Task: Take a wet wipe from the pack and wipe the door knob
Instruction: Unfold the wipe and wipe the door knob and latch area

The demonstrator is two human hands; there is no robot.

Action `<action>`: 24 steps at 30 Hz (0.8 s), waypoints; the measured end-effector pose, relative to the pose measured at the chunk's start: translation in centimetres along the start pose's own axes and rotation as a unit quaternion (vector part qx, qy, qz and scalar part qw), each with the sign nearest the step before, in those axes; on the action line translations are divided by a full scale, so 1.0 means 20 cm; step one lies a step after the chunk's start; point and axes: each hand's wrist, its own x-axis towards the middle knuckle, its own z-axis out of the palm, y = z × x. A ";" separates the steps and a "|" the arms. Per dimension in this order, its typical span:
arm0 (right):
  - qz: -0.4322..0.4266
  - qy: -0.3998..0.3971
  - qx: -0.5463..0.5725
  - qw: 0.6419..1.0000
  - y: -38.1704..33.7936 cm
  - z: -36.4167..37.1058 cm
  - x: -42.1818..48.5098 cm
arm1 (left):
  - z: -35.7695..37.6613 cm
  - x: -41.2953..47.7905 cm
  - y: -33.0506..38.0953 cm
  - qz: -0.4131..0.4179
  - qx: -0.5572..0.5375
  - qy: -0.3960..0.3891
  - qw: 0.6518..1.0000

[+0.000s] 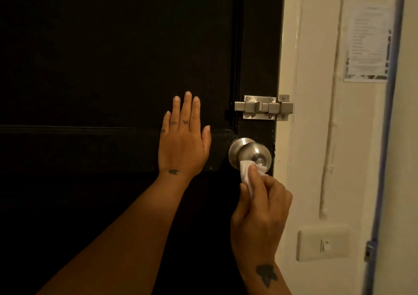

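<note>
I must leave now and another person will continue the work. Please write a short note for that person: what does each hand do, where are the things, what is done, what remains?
Left hand: open, flat against the dark door, to the left of the knob, holding nothing.
Right hand: pinching the white wipe and pressing it on the lower front of the metal knob.
The wipe pack is not in view. The bolt sits above the knob.
Done: a wipe is out and on the knob.
Left: wipe the rest of the knob, since its top and sides are still uncovered.
</note>
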 end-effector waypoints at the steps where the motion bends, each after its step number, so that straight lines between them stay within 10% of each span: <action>1: -0.005 0.002 -0.020 1.000 -0.01 0.01 0.01 | 0.00 0.00 0.00 0.000 -0.002 -0.001 1.000; 24: -0.068 -0.045 0.013 0.997 0.20 -0.10 0.08 | 0.01 0.00 0.01 -0.019 -0.001 0.012 1.000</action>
